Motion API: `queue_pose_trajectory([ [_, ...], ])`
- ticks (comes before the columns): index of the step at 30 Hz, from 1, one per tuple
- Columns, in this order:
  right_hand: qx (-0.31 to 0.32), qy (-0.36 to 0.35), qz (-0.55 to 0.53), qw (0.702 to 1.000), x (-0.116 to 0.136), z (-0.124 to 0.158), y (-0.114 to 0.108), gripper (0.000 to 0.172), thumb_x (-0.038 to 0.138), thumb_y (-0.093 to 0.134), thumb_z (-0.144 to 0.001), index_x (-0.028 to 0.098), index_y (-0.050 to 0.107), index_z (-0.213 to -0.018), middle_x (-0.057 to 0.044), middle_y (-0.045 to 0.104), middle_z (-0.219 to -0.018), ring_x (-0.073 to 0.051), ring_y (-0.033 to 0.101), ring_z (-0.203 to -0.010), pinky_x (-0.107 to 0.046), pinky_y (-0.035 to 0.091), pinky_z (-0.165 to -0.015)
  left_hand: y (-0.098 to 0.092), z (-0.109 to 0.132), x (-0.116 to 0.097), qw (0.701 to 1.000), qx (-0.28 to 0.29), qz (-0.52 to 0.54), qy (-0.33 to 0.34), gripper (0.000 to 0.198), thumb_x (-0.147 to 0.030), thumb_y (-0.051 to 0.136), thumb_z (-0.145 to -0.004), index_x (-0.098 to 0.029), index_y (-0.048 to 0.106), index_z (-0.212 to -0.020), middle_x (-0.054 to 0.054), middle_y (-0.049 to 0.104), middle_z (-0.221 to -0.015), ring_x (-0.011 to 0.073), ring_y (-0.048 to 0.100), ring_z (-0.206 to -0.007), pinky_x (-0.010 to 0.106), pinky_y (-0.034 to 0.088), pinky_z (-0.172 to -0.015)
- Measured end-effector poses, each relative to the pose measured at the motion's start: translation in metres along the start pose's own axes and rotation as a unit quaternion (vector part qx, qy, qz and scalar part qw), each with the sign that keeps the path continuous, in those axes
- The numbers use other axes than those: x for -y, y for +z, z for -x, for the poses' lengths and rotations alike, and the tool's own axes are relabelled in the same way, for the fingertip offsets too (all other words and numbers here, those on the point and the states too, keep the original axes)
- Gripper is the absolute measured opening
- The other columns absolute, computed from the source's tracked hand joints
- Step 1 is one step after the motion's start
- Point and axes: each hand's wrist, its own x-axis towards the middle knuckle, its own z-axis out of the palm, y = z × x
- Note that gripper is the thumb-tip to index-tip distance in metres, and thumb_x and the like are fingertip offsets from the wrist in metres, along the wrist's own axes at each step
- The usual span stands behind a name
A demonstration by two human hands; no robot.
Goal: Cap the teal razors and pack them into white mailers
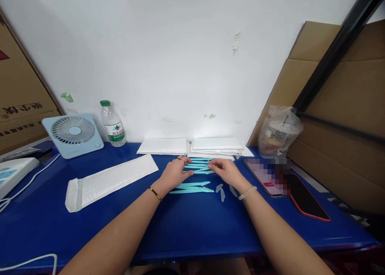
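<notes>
Several slim turquoise eyebrow razors point(197, 161) lie side by side on the blue table. My left hand point(174, 172) rests at the left ends of the upper row, thumb and forefinger apart and touching the handles. At the right ends, the fingers of my right hand point(227, 171) are closed on the tip of an eyebrow razor point(204, 172); part of that tip is hidden. Nearer to me lie more turquoise razors point(191, 190). A few small translucent caps point(222, 194) are scattered beside them, below my right hand.
White padded packets point(162, 146) are stacked along the wall, and a long white packet point(114, 181) lies at left. Behind it stand a blue fan point(74, 135) and a water bottle point(112, 124). Phones point(308, 197) and a bagged drink cup point(276, 132) are at right, by cardboard point(345, 106).
</notes>
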Motion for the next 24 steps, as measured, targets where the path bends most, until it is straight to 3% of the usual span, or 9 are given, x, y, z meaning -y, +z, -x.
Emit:
queue_pose_trajectory([
  [2,0.047,-0.023,0.059,0.997,-0.002,0.005,-0.014,0.026,0.04,0.06,-0.075,0.017,0.07,-0.08,-0.003,0.065,-0.075,-0.014,0.055,-0.063,-0.024,0.042,-0.057,-0.006,0.003,0.001,0.998,0.057,-0.032,0.022,0.033,-0.045,0.06,-0.072,-0.024,0.061,-0.098,0.002,0.061,-0.1,0.0178,0.057,-0.087,0.025,0.042,-0.07],
  [4,0.143,-0.024,0.071,0.987,-0.005,0.01,-0.023,0.022,0.037,0.065,-0.071,0.017,0.07,-0.077,-0.004,0.065,-0.075,-0.013,0.056,-0.062,-0.023,0.042,-0.055,-0.011,0.005,0.002,0.991,0.113,-0.055,0.04,0.029,-0.045,0.061,-0.071,-0.024,0.065,-0.09,0.001,0.062,-0.093,0.0175,0.057,-0.084,0.024,0.041,-0.067],
  [7,0.208,-0.019,0.077,0.975,-0.008,0.013,-0.027,0.017,0.033,0.069,-0.067,0.017,0.069,-0.073,-0.004,0.066,-0.076,-0.014,0.057,-0.064,-0.022,0.042,-0.054,-0.011,0.006,0.003,0.986,0.136,-0.083,0.041,0.018,-0.039,0.061,-0.072,-0.024,0.067,-0.081,-0.001,0.064,-0.084,0.0148,0.057,-0.076,0.022,0.038,-0.063],
  [13,0.154,0.007,0.08,0.985,-0.014,0.007,-0.014,0.014,0.03,0.062,-0.073,0.017,0.068,-0.073,-0.001,0.064,-0.065,-0.012,0.056,-0.059,-0.021,0.041,-0.053,-0.007,0.003,0.0,0.988,0.119,-0.09,0.023,0.01,-0.029,0.058,-0.074,-0.023,0.066,-0.074,-0.003,0.065,-0.075,0.0129,0.056,-0.069,0.021,0.034,-0.059],
  [24,0.121,-0.029,0.073,0.99,-0.011,0.005,-0.001,0.013,0.027,0.06,-0.075,0.018,0.07,-0.076,-0.002,0.067,-0.074,-0.014,0.061,-0.066,-0.023,0.045,-0.06,-0.005,0.0,0.008,0.991,0.101,-0.088,0.028,0.009,-0.023,0.058,-0.071,-0.023,0.067,-0.071,-0.003,0.066,-0.073,0.0123,0.057,-0.068,0.021,0.034,-0.058],
])
